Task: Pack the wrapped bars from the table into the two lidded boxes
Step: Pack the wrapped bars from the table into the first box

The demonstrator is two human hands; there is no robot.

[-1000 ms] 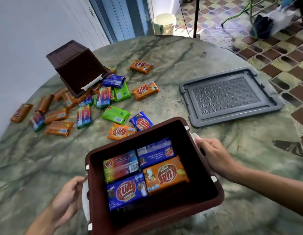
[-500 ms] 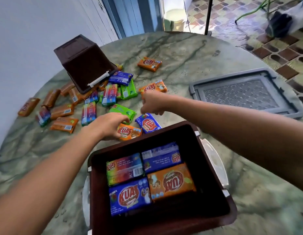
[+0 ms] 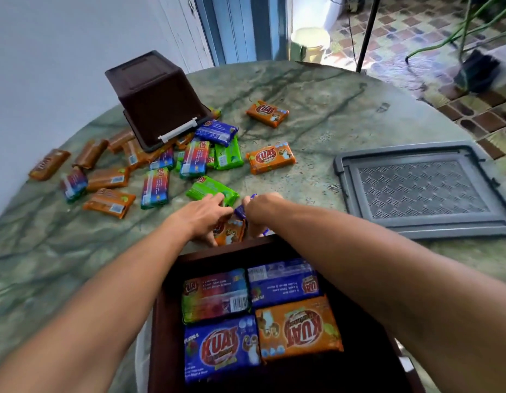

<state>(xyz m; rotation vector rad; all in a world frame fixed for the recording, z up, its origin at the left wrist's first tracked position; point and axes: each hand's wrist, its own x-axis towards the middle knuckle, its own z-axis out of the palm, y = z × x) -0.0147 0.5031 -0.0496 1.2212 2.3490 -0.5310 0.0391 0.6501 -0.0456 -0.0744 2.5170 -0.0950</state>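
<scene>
Both pulled in closer since before: left hand (image 3: 202, 215) gripping orange bar (image 3: 230, 232), right hand (image 3: 261, 207) clutching blue bar (image 3: 241, 211), just beyond open box (image 3: 161, 321).

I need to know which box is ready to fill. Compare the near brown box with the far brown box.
The near brown box stands upright with its opening up; the far brown box lies tipped over, bottom up.
The near brown box holds four wrapped bars laid flat; the far brown box shows nothing inside and rests partly on the loose bars.
Both hands reach past the near brown box; none touches the far one.
Both are dark brown, with white side clips and no lid on.
</scene>
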